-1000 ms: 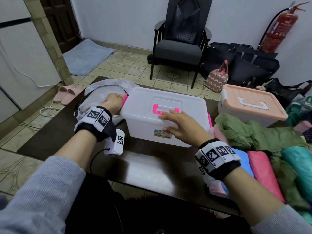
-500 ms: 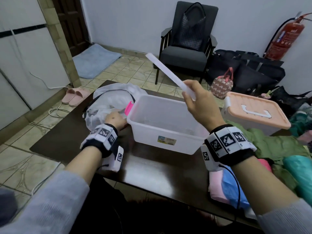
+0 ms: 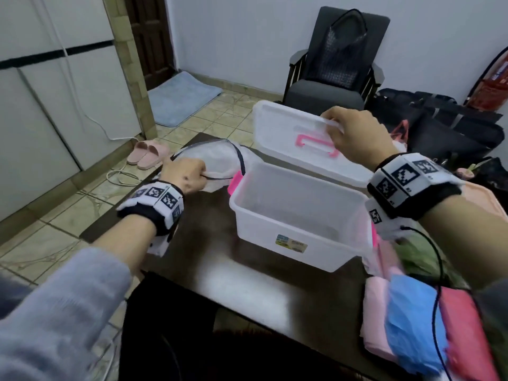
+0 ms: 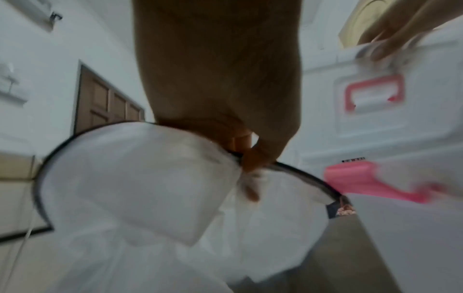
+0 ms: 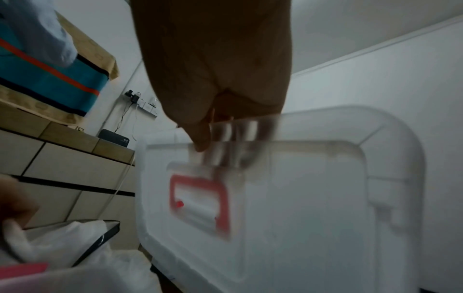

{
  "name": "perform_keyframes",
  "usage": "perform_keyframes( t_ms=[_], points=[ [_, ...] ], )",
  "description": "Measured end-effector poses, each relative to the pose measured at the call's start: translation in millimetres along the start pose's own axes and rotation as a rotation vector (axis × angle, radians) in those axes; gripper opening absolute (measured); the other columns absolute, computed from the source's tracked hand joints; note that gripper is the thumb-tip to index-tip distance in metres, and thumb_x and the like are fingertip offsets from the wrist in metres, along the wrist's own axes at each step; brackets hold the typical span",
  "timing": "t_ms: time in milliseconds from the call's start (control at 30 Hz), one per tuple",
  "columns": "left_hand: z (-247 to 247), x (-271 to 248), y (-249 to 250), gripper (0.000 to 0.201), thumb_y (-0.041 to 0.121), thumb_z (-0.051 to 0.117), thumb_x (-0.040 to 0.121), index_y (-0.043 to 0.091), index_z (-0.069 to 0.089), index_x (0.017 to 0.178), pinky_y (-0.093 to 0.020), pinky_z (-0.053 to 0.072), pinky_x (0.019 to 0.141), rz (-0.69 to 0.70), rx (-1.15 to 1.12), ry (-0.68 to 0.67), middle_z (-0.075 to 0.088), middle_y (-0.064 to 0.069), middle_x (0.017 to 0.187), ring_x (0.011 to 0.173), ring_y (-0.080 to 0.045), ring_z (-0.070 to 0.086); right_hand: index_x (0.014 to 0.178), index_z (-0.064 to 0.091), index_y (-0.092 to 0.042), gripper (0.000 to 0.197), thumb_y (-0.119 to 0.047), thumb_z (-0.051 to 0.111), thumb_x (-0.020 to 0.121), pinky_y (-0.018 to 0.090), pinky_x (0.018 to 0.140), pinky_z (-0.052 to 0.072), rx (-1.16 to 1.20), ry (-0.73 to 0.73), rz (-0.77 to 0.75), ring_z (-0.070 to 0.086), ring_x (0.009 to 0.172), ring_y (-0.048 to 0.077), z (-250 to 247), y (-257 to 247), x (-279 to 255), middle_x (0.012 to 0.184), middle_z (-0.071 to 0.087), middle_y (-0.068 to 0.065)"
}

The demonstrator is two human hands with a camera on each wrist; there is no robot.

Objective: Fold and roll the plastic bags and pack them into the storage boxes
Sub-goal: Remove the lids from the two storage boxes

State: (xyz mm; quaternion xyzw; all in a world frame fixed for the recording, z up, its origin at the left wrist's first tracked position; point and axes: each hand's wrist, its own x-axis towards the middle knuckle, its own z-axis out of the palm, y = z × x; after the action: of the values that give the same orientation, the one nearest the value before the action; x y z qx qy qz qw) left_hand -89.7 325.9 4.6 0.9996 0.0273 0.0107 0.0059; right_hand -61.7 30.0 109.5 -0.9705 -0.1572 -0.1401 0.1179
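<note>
Head view: the right hand (image 3: 354, 137) pinches the lid (image 3: 297, 141) by its edge, raised behind the open box (image 3: 299, 215) on the table (image 3: 247, 279). The left hand (image 3: 185, 176) grips the white bag (image 3: 211, 160) by its black rim, left of the box.

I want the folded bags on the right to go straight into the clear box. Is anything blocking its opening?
Nothing visible blocks it. The clear box stands open and looks empty; the right hand grips its lid, held up behind the box. The folded bags lie beside it on the right.
</note>
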Motion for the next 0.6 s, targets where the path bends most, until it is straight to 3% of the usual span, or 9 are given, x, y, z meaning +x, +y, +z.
perform_keyframes(
  t_ms=[67, 133, 233, 367, 433, 500, 600],
  points=[
    [-29, 18, -4, 0.015, 0.017, 0.041, 0.088, 0.016, 0.053, 0.08, -0.034, 0.041, 0.08, 0.043, -0.015, 0.02, 0.058, -0.011, 0.083, 0.085, -0.029, 0.056, 0.123, 0.057, -0.019, 0.029, -0.017, 0.048, 0.095, 0.039, 0.089, 0.047, 0.067, -0.037, -0.02, 0.058, 0.105, 0.03, 0, 7, 28, 0.12, 0.062, 0.01],
    [-52, 42, -5, 0.021, 0.017, 0.039, 0.087, 0.011, 0.057, 0.078, -0.029, 0.038, 0.068, 0.061, -0.032, -0.03, 0.062, -0.013, 0.083, 0.075, -0.027, 0.053, 0.119, 0.059, -0.016, 0.026, -0.013, 0.049, 0.095, 0.032, 0.085, 0.045, 0.114, -0.099, -0.045, 0.057, 0.097, 0.025, 4, 12, 56, 0.115, 0.063, 0.009],
    [-67, 79, -2, 0.021, 0.014, 0.046, 0.08, 0.005, 0.065, 0.076, -0.027, 0.038, 0.061, 0.047, -0.088, -0.181, 0.06, -0.011, 0.074, 0.066, -0.025, 0.051, 0.116, 0.06, -0.013, 0.022, -0.013, 0.051, 0.096, 0.025, 0.078, 0.037, 0.131, -0.207, -0.074, 0.054, 0.09, 0.018, 19, 21, 87, 0.102, 0.061, 0.003],
    [-54, 128, 7, 0.018, 0.009, 0.052, 0.077, 0.011, 0.056, 0.059, -0.022, 0.032, 0.055, 0.015, -0.194, -0.296, 0.053, -0.008, 0.065, 0.066, -0.023, 0.046, 0.111, 0.063, -0.012, 0.019, -0.015, 0.052, 0.095, 0.029, 0.081, 0.044, 0.125, -0.37, -0.128, 0.06, 0.092, 0.021, 45, 39, 116, 0.099, 0.063, 0.002],
    [-34, 151, 6, 0.02, 0.011, 0.052, 0.079, 0.013, 0.055, 0.059, -0.024, 0.032, 0.056, 0.01, -0.212, -0.33, 0.054, -0.009, 0.068, 0.068, -0.024, 0.047, 0.11, 0.064, -0.015, 0.019, -0.014, 0.053, 0.094, 0.031, 0.081, 0.047, 0.126, -0.454, -0.154, 0.061, 0.089, 0.02, 60, 49, 126, 0.096, 0.064, 0.0],
    [-14, 167, 3, 0.016, 0.015, 0.048, 0.082, 0.014, 0.06, 0.073, -0.026, 0.038, 0.063, 0.018, -0.219, -0.371, 0.059, -0.01, 0.082, 0.078, -0.026, 0.052, 0.111, 0.064, -0.019, 0.02, -0.014, 0.053, 0.094, 0.028, 0.079, 0.044, 0.089, -0.55, -0.181, 0.06, 0.087, 0.016, 76, 55, 134, 0.094, 0.064, -0.002],
    [21, 189, -6, 0.029, 0.017, 0.045, 0.084, 0.023, 0.068, 0.1, -0.037, 0.048, 0.088, 0.026, -0.201, -0.376, 0.064, -0.01, 0.109, 0.1, -0.031, 0.056, 0.107, 0.062, -0.026, 0.019, -0.016, 0.053, 0.095, 0.029, 0.081, 0.045, 0.002, -0.649, -0.216, 0.06, 0.089, 0.014, 93, 68, 148, 0.098, 0.064, -0.003]
  ],
)
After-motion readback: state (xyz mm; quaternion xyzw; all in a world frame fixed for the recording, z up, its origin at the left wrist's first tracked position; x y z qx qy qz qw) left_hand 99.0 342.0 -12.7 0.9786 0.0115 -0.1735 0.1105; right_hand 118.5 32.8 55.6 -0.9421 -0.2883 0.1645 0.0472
